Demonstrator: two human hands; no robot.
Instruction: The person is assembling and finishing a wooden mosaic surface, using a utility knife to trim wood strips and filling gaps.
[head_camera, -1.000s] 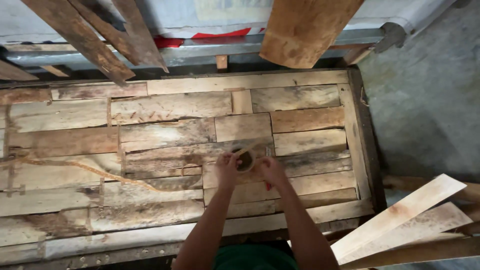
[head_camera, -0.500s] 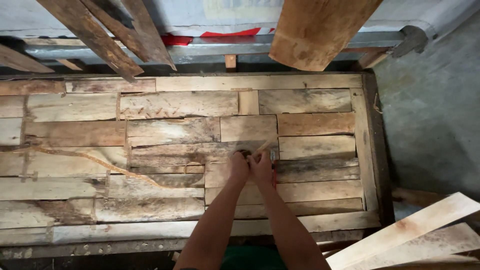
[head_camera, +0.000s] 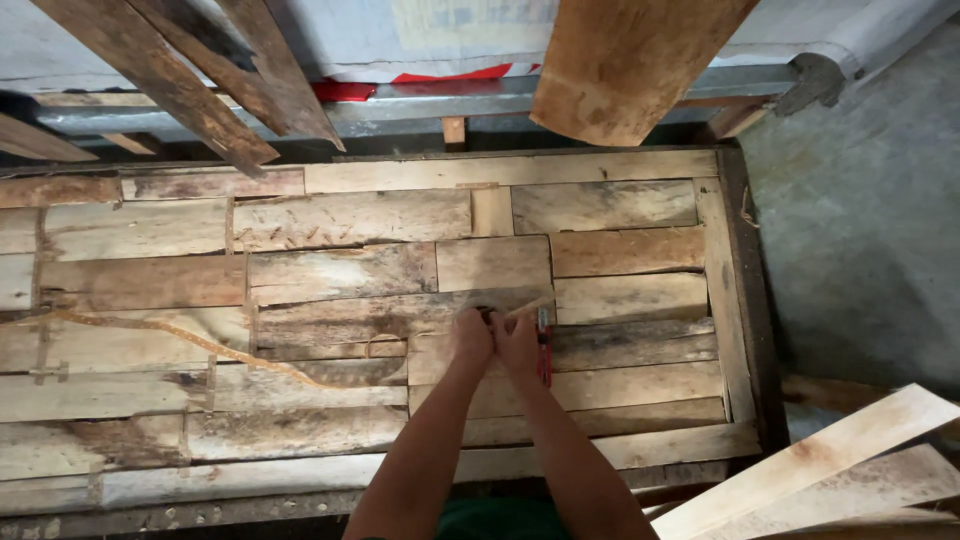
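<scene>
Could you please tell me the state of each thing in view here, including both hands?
Left hand: fist closed, pressed on the panel.
Right hand: closed around a red tool.
Red tool: held, lying against the boards.
Wood panel: flat, boards fitted edge to edge.
Loose planks: lying off the panel, lower right.
Leaning boards: propped above the panel's far edge.

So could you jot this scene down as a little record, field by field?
surface: patchwork panel of rough wooden planks inside a dark frame
left hand: left hand rests on the planks near the panel's middle, pressed beside the other
right hand: right hand holds a red-handled tool; what kind is unclear
between hands: something small and dark at the fingertips, too small to tell
behind panel: leaning boards and a broad plank
lower right: pale loose planks on the grey floor
</scene>
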